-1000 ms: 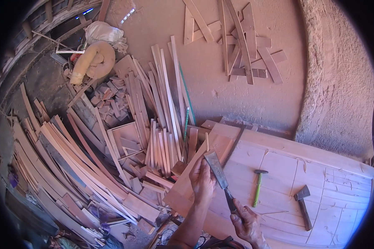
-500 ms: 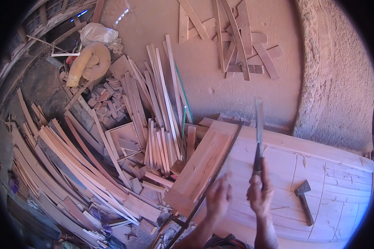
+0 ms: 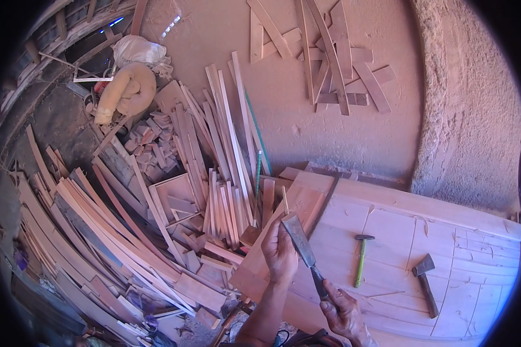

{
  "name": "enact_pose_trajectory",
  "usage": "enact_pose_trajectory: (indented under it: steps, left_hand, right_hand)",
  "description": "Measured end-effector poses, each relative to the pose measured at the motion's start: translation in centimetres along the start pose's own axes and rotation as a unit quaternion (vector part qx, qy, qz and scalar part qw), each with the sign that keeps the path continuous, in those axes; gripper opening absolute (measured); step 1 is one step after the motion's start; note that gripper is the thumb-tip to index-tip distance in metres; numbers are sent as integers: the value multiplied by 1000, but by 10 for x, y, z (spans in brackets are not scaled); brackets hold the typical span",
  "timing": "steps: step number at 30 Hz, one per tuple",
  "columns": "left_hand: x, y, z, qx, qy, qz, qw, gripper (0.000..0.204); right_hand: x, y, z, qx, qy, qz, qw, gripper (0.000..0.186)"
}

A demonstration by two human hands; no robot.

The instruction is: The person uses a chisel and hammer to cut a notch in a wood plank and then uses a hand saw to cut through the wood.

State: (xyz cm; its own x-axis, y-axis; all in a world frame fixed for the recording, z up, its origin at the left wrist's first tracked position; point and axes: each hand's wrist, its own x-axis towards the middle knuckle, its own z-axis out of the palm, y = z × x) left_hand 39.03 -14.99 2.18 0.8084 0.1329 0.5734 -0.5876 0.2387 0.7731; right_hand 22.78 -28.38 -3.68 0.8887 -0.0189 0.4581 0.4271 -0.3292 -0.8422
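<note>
My right hand (image 3: 342, 310) is wrapped round the dark handle of a chisel (image 3: 302, 242), whose broad metal blade slants up and left. At the blade's end my left hand (image 3: 279, 254) is closed, thumb against the metal. A thin, pencil-like stick (image 3: 285, 199) rises from that hand behind the blade; its lower part is hidden. Below both hands is a pale wooden panel (image 3: 336, 222) with joint lines and shavings. Right of the chisel lies a hammer with a green handle (image 3: 360, 263). Farther right rests a dark-handled, heavy-headed hammer (image 3: 426, 283).
A plank (image 3: 272, 243) stands along the panel's left side, with a dark metal bar (image 3: 325, 205) beside it. Wood strips (image 3: 116, 231) and offcuts (image 3: 150, 147) crowd the left. A wall (image 3: 353, 139) rises behind, hung with wooden templates (image 3: 330, 58).
The chisel has tipped from upright to a leftward slant as my right hand lowered. My left hand has risen to the blade. The green-handled hammer, hidden before, now shows.
</note>
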Motion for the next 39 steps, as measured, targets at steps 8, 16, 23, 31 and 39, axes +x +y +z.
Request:
enact_pose_trajectory:
  steps: [8,16,23,31,39]
  left_hand:
    - [-60,23,18,29,-82,-99,991,30]
    - [-14,18,-5,-178,25,-223,958,31]
    - [-10,15,2,-136,9,-132,982,32]
    - [-32,19,12,-89,-47,-132,986,34]
    - [-116,-24,-14,-67,-44,-209,975,38]
  right_hand:
    - [45,10,-2,105,118,78,984,49]
    - [1,8,-4,100,38,64,992,48]
    - [-5,-1,-1,28,-20,43,998,52]
    - [9,0,1,35,16,40,998,51]
    - [88,-12,-25,138,175,117,968,52]
